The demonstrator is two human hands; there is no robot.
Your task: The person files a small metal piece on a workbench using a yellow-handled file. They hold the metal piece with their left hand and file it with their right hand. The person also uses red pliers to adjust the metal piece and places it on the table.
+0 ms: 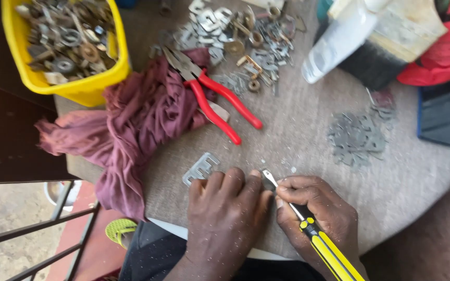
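Observation:
My left hand (pixel 226 208) lies palm down on the round table (pixel 298 140), its fingertips pressing on an E-shaped grey metal plate (pixel 200 167). My right hand (pixel 313 208) grips a yellow-and-black-handled screwdriver (pixel 324 244); its metal tip (pixel 267 178) rests on the table right beside my left fingertips. Whether a small part sits under the tip is hidden by the fingers.
Red-handled pliers (pixel 212 96) lie on a maroon cloth (pixel 141 119). A yellow bin (pixel 87 86) of metal parts stands far left. Loose metal pieces (pixel 246 36) sit at the back, a flat grey pile (pixel 358 136) at right, a dark brush (pixel 376 57) and red cloth (pixel 444 57) behind.

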